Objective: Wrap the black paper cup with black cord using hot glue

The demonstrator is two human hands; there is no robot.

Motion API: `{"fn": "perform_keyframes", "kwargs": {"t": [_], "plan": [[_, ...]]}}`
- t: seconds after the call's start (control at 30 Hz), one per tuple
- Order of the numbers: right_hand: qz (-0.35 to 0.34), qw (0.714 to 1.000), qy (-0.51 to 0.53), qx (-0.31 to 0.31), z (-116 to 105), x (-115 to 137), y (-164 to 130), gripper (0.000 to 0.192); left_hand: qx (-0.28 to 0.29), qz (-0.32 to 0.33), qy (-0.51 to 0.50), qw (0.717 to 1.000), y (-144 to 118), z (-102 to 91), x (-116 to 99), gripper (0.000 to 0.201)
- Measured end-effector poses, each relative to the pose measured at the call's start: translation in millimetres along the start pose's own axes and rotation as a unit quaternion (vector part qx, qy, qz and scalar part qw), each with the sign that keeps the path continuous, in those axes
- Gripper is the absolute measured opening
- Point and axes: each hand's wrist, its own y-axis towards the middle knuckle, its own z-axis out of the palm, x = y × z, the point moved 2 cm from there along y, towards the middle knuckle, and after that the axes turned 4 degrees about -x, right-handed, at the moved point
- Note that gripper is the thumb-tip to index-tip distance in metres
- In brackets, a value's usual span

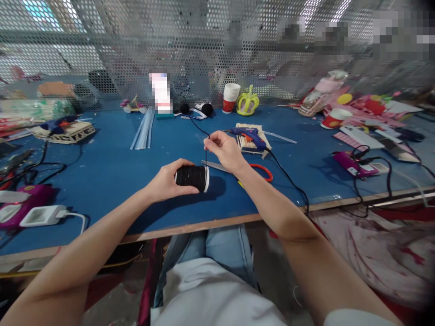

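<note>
- One spool of black cord (192,176) is the landmark here; it hovers just above the blue table (112,181), near its front edge.
- The left hand (166,183) has its grip clenched around the spool's barrel from the left, with the white end disc facing right.
- The right hand (224,149), up and to the right of the spool, pinches one black strand (205,151) between thumb and fingertips; the strand drops straight to the spool, and its free end trails away toward the back of the table.
- Handling, as I judge it: the spool looks light and stiff, easy to hold by the barrel. The cord is thin, limp and likely slippery, so a fingertip pinch close to the spool suits it best.
- Just right of the spool lies one pair of red-handled scissors (258,171), partly behind the right wrist.
- Beyond the spool to the right, one blue glue gun (249,136) rests on a small slatted stand; its black cable runs off the table's front edge.
- Far behind the spool stands one stack of paper cups (231,98) beside one yellow-green crown (248,103).
</note>
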Motion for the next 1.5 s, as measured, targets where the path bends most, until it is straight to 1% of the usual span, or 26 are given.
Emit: {"fn": "perform_keyframes", "kwargs": {"t": [0.1, 0.27, 0.4, 0.5, 0.7, 0.83, 0.93, 1.07, 1.3, 1.4, 1.5], "plan": [[-0.006, 1.000, -0.007, -0.010, 0, 2, -1, 0.034, 0.011, -0.015, 0.003, 1.000, -1, 1.3, -1, 0.059], [-0.025, 0.999, 0.006, -0.029, 2, 7, -4, 0.030, 0.035, -0.058, 0.010, 0.998, -2, 5.1, -5, 0.057], [-0.031, 0.999, -0.006, -0.041, 3, 5, -4, 0.029, 0.049, -0.077, 0.013, 0.996, -2, 5.8, -8, 0.056], [-0.017, 0.999, -0.013, -0.043, 3, -1, -2, 0.030, 0.032, -0.055, 0.010, 0.998, -3, 4.0, -9, 0.055], [0.029, 0.999, -0.014, -0.008, 4, -9, -1, 0.036, -0.044, 0.037, 0.043, 0.997, -4, 1.9, -9, 0.059], [0.037, 0.999, -0.016, 0.008, 6, -6, -3, 0.037, -0.053, 0.070, 0.064, 0.994, -5, 3.5, -9, 0.059], [0.016, 1.000, 0.004, 0.000, 6, -2, -4, 0.036, -0.041, 0.069, 0.064, 0.995, -4, 5.4, -9, 0.059], [-0.010, 0.999, 0.031, -0.022, 6, 1, -5, 0.034, -0.012, 0.029, 0.060, 0.998, -4, 7.7, -9, 0.057], [0.000, 1.000, 0.009, -0.016, 8, -3, -4, 0.036, 0.018, -0.004, 0.047, 0.999, -5, 7.8, -10, 0.057], [0.006, 1.000, -0.005, -0.014, 8, -4, -4, 0.036, 0.008, 0.001, 0.042, 0.999, -6, 7.1, -11, 0.057], [0.017, 1.000, -0.021, -0.013, 8, -6, -4, 0.036, -0.028, 0.029, 0.041, 0.998, -7, 6.1, -11, 0.057]]}}
